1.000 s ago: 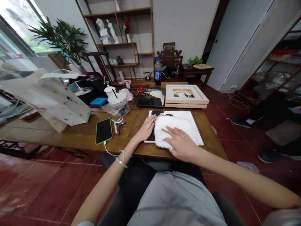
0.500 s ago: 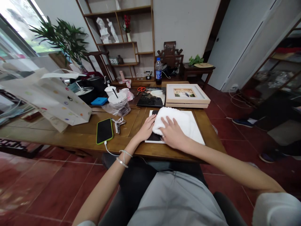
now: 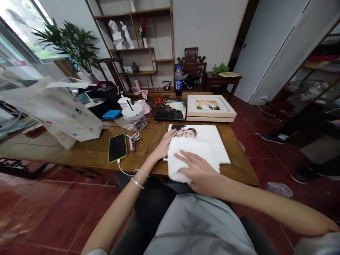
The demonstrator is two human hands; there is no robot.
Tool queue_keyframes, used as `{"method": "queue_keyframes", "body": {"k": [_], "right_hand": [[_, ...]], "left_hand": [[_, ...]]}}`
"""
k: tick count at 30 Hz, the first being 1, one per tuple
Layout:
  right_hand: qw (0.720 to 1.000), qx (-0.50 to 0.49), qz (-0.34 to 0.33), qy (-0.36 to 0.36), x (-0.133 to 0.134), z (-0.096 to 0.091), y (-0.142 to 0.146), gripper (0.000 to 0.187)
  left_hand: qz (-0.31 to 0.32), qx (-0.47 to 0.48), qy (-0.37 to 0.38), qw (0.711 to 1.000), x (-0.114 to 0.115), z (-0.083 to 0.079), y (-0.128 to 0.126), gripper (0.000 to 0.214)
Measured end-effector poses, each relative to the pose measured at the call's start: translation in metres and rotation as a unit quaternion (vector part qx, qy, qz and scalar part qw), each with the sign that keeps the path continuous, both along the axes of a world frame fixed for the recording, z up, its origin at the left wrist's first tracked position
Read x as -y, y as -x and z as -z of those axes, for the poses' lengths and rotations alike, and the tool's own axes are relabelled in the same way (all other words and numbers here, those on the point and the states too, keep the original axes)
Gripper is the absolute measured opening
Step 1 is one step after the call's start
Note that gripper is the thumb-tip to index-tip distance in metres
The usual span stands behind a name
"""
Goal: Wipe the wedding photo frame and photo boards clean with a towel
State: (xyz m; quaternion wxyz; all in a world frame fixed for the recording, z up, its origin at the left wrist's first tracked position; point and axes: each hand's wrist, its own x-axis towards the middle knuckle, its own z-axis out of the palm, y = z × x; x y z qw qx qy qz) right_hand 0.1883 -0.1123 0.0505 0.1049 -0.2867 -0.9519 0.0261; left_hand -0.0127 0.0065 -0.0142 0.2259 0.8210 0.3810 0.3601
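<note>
cloth [image 3: 200, 146]: fluffy fabric; table [image 3: 240, 152]: glossy wood; bottle [image 3: 178, 82]: clear plastic

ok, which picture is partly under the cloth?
The white panel the left hand touches; the cloth covers neither the dark panel nor the framed picture.

Desk [image 3: 239, 163], brown wood. Upon it: portrait panel [image 3: 212, 134], pale picture frame [image 3: 208, 106], dark photo panel [image 3: 169, 109], smartphone [image 3: 118, 147], dotted bag [image 3: 71, 115].

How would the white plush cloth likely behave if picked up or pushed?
The white plush cloth would probably droop, as its pile looks soft. Pushed, it should slide rather than roll, lying fairly flat over the white rectangular photo panel.
</note>
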Motion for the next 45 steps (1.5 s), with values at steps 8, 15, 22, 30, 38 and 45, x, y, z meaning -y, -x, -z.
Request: {"method": "queue_keyframes", "body": {"k": [8, 15, 22, 30, 38, 45], "right_hand": [[0.992, -0.066, 0.048, 0.096, -0.076, -0.016, -0.027, 0.03], [0.964, -0.199, 0.063, 0.165, -0.141, -0.017, -0.004, 0.032], [0.976, -0.15, 0.026, 0.154, -0.157, -0.026, 0.021, 0.029], [0.992, -0.056, 0.078, 0.081, -0.135, -0.023, -0.054, 0.029], [0.986, -0.031, 0.159, 0.031, -0.126, -0.007, -0.134, 0.031], [0.984, 0.057, 0.165, -0.016, -0.108, -0.015, -0.073, 0.032]], "left_hand": [[-0.035, -0.022, -0.013, 0.999, 0.0, 0.0, -0.005, 0.042], [-0.039, -0.03, -0.009, 0.999, 0.001, -0.001, -0.005, 0.043], [-0.049, -0.025, -0.015, 0.998, 0.001, 0.0, -0.005, 0.041], [-0.039, -0.016, -0.014, 0.999, 0.0, 0.001, -0.004, 0.041], [-0.044, -0.014, -0.011, 0.999, 0.001, 0.0, -0.006, 0.041], [-0.042, -0.029, -0.01, 0.999, 0.002, -0.002, -0.005, 0.041]]}}
